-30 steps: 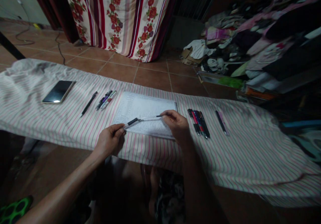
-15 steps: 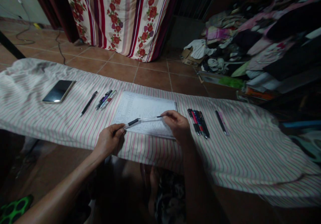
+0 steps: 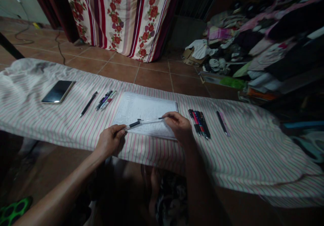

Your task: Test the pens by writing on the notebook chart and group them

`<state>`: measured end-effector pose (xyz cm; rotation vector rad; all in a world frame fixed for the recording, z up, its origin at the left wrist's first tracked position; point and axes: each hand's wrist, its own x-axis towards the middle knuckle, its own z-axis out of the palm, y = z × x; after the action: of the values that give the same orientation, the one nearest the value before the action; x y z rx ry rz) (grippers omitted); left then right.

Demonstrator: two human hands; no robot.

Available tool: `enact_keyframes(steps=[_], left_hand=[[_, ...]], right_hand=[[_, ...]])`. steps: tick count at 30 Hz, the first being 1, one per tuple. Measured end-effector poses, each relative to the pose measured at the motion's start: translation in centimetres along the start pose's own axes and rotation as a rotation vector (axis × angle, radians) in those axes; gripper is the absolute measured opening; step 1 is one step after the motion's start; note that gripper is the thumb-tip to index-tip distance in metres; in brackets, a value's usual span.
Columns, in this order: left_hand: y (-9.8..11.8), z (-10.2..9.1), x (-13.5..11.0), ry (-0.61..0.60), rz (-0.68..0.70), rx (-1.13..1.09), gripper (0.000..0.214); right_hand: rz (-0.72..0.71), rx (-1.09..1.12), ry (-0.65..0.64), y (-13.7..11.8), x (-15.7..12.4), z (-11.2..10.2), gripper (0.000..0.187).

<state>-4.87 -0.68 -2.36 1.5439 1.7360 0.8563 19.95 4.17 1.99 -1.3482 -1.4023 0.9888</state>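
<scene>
My left hand (image 3: 111, 140) pinches the clear end of a pen barrel (image 3: 134, 123) with a dark grip, held above the lower part of a spiral notebook (image 3: 148, 106). A thin, clear ink refill (image 3: 151, 119) with a dark end runs from the barrel's right end to my right hand (image 3: 178, 126). Thumb and finger of that hand are closed on the refill's dark end. Whether the refill's other end sits inside the barrel or only touches it is too small to tell. Handwriting covers the notebook page.
Left of the notebook lie several pens (image 3: 106, 100), a single black pen (image 3: 88, 104) and a phone (image 3: 58, 91). To the right are a row of pens (image 3: 199, 123) and a black-and-pink pair (image 3: 222, 123). Striped cloth (image 3: 253, 145) covers the surface. Clothes (image 3: 253, 40) are piled beyond.
Both hands keep their grips nearly in place. The refill and barrel have shifted slightly where they meet, and the whole view has moved a little.
</scene>
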Motion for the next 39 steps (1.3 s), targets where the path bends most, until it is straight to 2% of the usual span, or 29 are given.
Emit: enact_keyframes(steps=[29,35,39], left_hand=[[0.2,-0.1,0.0,-0.013,-0.010,-0.017,0.041],[0.3,-0.1,0.1,-0.008,-0.021,-0.015,0.040],[0.7,-0.2,0.0,0.006,-0.015,-0.038,0.036]], right_hand=[[0.023,0.016,0.013,0.2,0.0,0.0,0.010],[0.087,0.203,0.063,0.2,0.1,1.1,0.015],[0.159,0.351,0.050,0.5,0.3,1.6,0.016]])
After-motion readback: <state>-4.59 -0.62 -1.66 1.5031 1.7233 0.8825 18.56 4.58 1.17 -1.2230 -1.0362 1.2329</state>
